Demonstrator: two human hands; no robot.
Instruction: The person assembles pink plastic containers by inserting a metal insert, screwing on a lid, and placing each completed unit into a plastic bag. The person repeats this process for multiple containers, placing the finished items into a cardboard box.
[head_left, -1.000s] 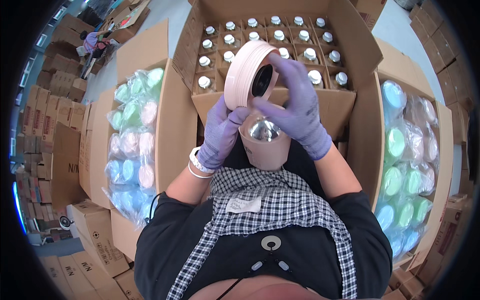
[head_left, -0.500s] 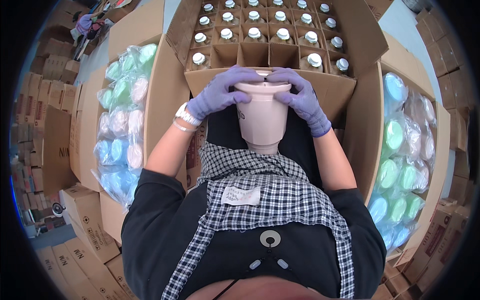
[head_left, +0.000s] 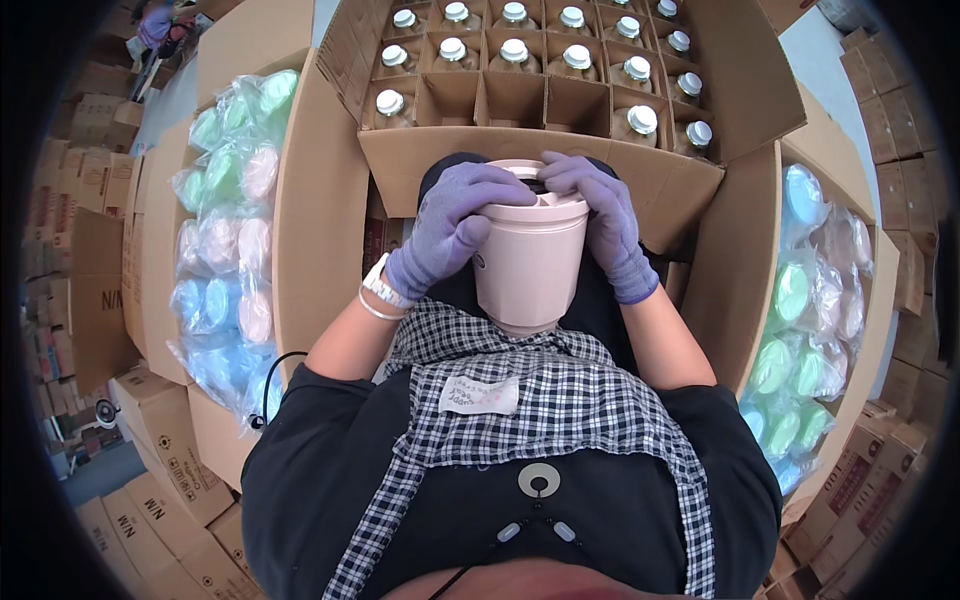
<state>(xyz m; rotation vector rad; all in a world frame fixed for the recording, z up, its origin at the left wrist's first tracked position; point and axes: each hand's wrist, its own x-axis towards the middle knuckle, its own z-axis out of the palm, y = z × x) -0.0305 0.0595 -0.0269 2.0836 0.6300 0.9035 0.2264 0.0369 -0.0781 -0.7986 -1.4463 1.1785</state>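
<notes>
A pale pink plastic container [head_left: 528, 265] with faceted sides and a narrower foot stands in front of my lap, its top tilted away from me. Its lid or rim shows an opening with a dark gap. My left hand [head_left: 452, 215], in a purple knit glove, holds the left side, with the thumb against the wall and the fingers over the top. My right hand [head_left: 605, 222], gloved alike, wraps the right side, its fingers reaching across the far part of the rim. Those fingertips partly hide the opening.
Beyond my hands stands an open cardboard box [head_left: 540, 142] with dividers, holding several white-capped clear bottles [head_left: 513, 55]; a few front cells have none. Flanking me are a left carton [head_left: 318, 230] and a right carton [head_left: 735, 270], both with bagged green, pink and blue items.
The container has tipped so its top opening shows more. My hands have shifted down around its sides, and my right fingers have moved over the rim.
</notes>
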